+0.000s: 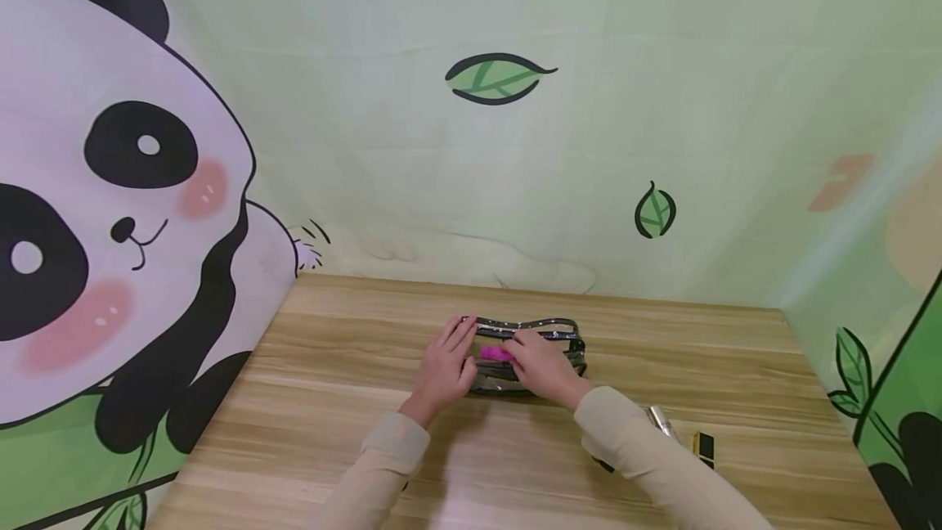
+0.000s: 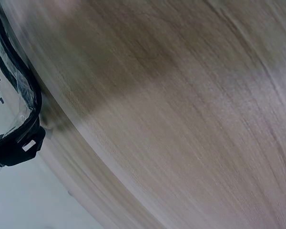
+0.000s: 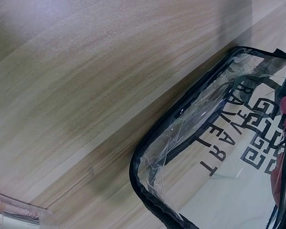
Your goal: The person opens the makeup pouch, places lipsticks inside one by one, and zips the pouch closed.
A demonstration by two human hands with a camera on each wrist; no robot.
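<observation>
Head view: clear bag (image 1: pixel 497 384) near the far edge of the table (image 1: pixel 684 350).
Left hand (image 1: pixel 446 362), straight-fingered, rests on its left end; right hand (image 1: pixel 542 364), curled, pinches a pink item (image 1: pixel 494 353) at its middle.

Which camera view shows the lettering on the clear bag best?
The right wrist view: the black lettering on the clear bag is large there, though it reads reversed. The left wrist view catches only a few characters at its left edge. In the head view, the lettering can't be made out.
</observation>
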